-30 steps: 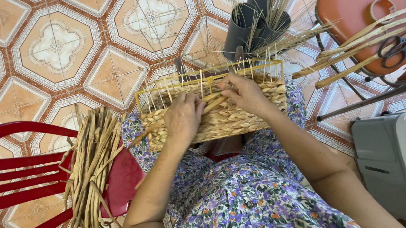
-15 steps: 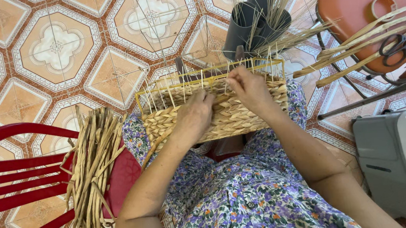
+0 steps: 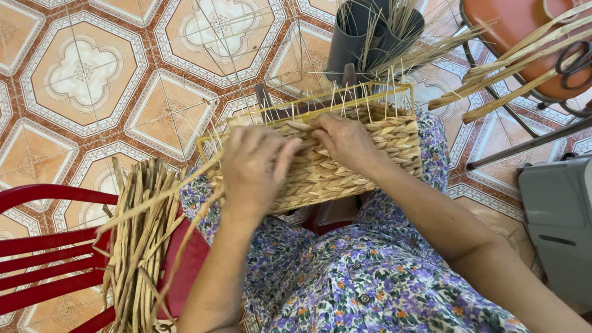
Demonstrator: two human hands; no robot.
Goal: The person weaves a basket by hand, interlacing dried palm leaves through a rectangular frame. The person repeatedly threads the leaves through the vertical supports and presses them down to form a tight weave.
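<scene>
A half-woven straw basket [image 3: 373, 154] on a yellow wire frame rests on my lap, its thin uprights sticking out at the top. My left hand [image 3: 253, 167] presses on the basket's left side, fingers curled over a straw strand that trails down to the left. My right hand [image 3: 340, 137] pinches the weave near the top rim, beside the left hand. A bundle of loose dried straw strands [image 3: 139, 251] lies on the red plastic chair [image 3: 26, 268] to my left.
Dark grey tubes [image 3: 362, 28] holding thin stalks stand on the tiled floor beyond the basket. An orange stool [image 3: 519, 18] at the upper right carries long straw strips, black scissors [image 3: 586, 59] and a tape roll [image 3: 560, 0]. A grey box [image 3: 587, 234] sits at right.
Both hands have shifted along the basket's top edge and closer together. A straw strand now trails from the left hand down to the left.
</scene>
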